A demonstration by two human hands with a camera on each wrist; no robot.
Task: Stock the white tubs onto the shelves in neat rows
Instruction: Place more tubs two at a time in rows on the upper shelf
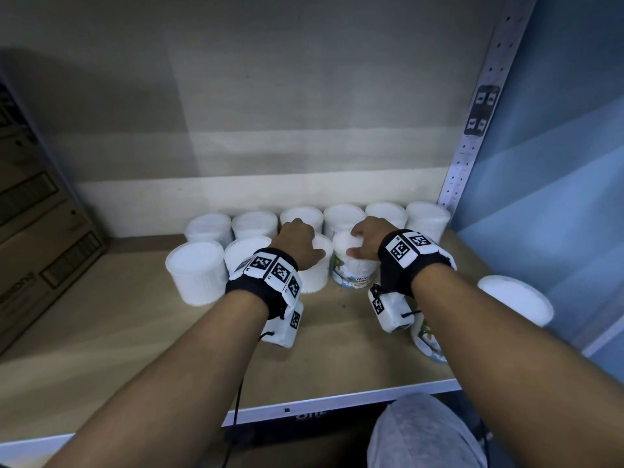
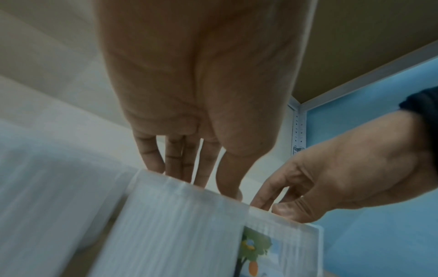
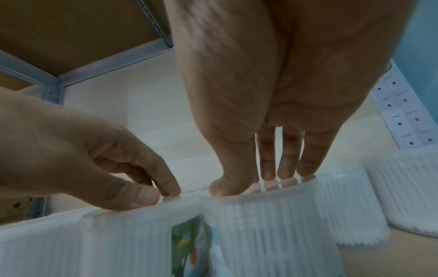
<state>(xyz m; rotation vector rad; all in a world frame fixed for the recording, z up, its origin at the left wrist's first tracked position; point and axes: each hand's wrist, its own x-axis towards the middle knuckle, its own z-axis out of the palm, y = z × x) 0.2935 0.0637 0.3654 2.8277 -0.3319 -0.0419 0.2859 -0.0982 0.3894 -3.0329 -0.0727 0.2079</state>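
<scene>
White ribbed tubs stand on the wooden shelf [image 1: 135, 332] in two rows. The back row [image 1: 344, 217] holds several against the wall. In the front row [image 1: 197, 268], my left hand [image 1: 299, 243] holds a plain tub [image 1: 315, 275] from above, fingers over the far rim of its lid and thumb on the near side [image 2: 206, 174]. Beside it my right hand [image 1: 366, 238] holds a tub with a picture label [image 1: 353, 271] the same way [image 3: 255, 178]. The two held tubs touch side by side [image 3: 260, 234].
Cardboard boxes [image 1: 33, 231] fill the shelf's left end. A loose tub [image 1: 515, 298] stands at the right front, and another labelled tub [image 1: 427, 339] shows partly under my right forearm. A perforated metal post [image 1: 472, 130] and a blue wall bound the right side.
</scene>
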